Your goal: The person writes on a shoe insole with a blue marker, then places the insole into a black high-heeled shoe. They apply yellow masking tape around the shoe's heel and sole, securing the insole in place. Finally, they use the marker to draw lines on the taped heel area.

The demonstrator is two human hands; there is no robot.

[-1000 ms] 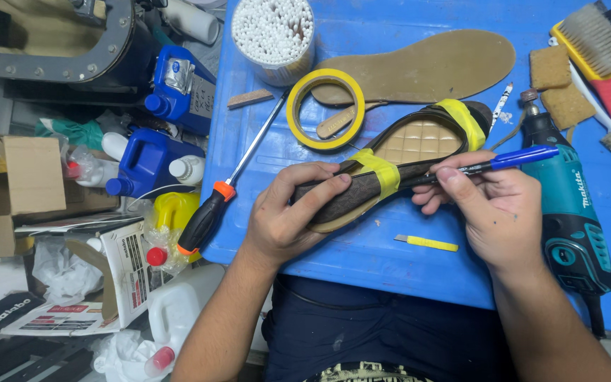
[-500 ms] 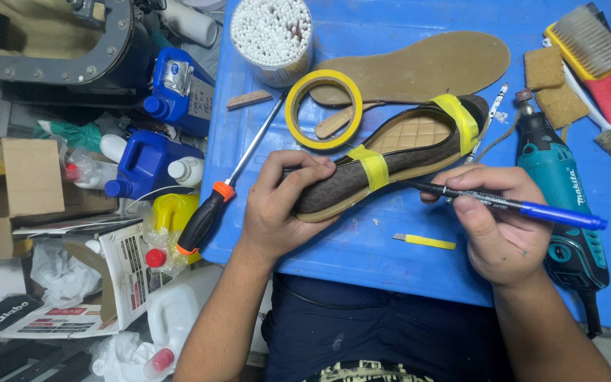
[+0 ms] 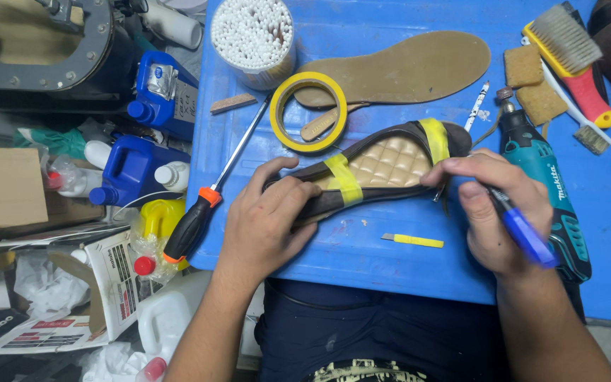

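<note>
My left hand (image 3: 266,223) is wrapped over the narrow end of the shoe (image 3: 383,166), fingers curled over its edge and thumb up along the side, pinning it to the blue table (image 3: 362,255) so it cannot slide. The shoe lies across the middle of the frame, tilted up toward the right, its quilted tan lining facing me. Two yellow tape strips (image 3: 343,178) cross it, one near my left fingers and one near the far end, and I take it they are holding the sole and upper together.

My right hand (image 3: 493,212) pinches a blue pen (image 3: 521,230) between thumb and fingers, with the fingertips resting on the shoe's rim at centre right. The pen's tip is hidden behind my fingers, so I cannot tell whether it touches the shoe.

Just above the shoe sit a roll of yellow tape (image 3: 312,111) and a loose tan insole (image 3: 408,67), both within easy reach. A screwdriver (image 3: 210,194) with a black and orange handle slants down past the table's left edge. A teal rotary tool (image 3: 542,184) lies beside my right hand, and a small yellow stick (image 3: 413,241) lies on the table below the shoe.
</note>
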